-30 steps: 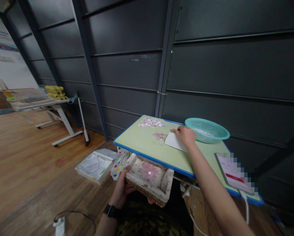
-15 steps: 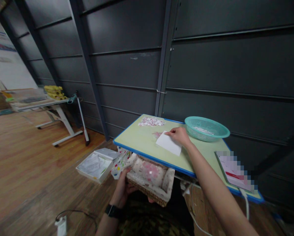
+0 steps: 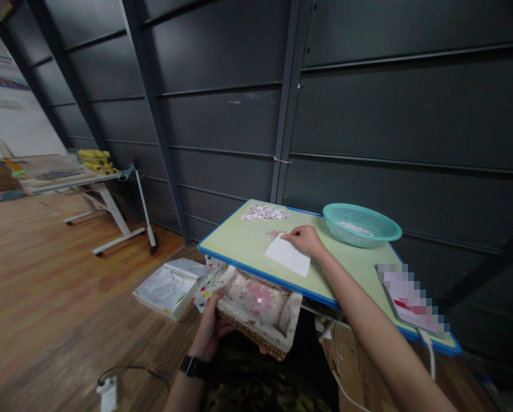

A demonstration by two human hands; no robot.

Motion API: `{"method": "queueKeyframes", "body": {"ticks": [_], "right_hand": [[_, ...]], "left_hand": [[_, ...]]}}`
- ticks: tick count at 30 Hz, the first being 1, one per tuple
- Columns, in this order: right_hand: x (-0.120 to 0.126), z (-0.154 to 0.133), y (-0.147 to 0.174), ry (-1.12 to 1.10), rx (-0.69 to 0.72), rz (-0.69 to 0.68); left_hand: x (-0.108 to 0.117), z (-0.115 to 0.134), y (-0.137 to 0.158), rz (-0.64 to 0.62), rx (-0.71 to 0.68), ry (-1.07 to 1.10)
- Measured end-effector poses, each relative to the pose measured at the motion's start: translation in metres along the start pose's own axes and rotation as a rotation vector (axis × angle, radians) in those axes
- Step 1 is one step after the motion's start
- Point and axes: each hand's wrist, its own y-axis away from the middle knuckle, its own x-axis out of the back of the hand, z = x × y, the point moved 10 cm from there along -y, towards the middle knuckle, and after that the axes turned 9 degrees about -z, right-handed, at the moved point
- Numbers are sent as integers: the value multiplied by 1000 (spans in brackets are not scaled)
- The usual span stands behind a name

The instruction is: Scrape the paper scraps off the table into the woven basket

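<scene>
My left hand [image 3: 215, 326] grips the left side of a lined wicker basket [image 3: 256, 300], tilted just under the table's front edge. Pink bits or stains show on the basket's pale lining. My right hand [image 3: 304, 239] pinches the top edge of a white sheet of paper [image 3: 288, 256] against the table. A small pinkish patch [image 3: 274, 234] lies on the tabletop just beyond the paper. Farther back is a pile of white and pink flakes [image 3: 265, 212]. A teal plastic colander [image 3: 361, 225] with white pieces inside stands right of my right hand.
The yellow-green table [image 3: 234, 240] has a blue rim and stands by a dark panelled wall. A tablet [image 3: 410, 300] with a cable lies on its right. An open white box [image 3: 166, 289] and a power strip [image 3: 107, 393] are on the floor. Another table [image 3: 74, 182] stands at the left.
My right hand has drawn the paper slightly left and toward me across the table. The basket in my left hand has shifted a little left.
</scene>
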Motion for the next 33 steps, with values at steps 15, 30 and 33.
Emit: {"method": "queueKeyframes", "body": {"ticks": [15,30,33], "right_hand": [[26,16,1,-74,-164,145],[12,-8,-10,323,-93,83],[-3,-17,-8,227,8,18]], "left_hand": [[1,-3,-2,-20,-8,10],[5,-1,-3,-10,-8,21],[5,-1,-4,-13,-15,25]]}}
